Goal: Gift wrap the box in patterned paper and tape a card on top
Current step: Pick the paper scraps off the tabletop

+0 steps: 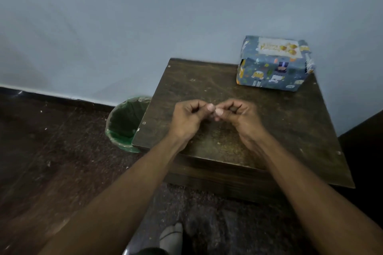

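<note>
**Wrapped box at counter's far corner; hands meet mid-frame**

Blue patterned paper covers the box [273, 64], which sits at the upper right of the frame on the far right corner of the dark wooden counter [290, 122], against the wall. A pale card [278, 47] lies on its top face. At frame centre, well apart from the box, the left hand [188, 120] and right hand [240, 118] hover over the counter, fingers curled, fingertips touching; whether they pinch anything cannot be told. A green-lined bin [124, 124] stands left of the counter.
</note>
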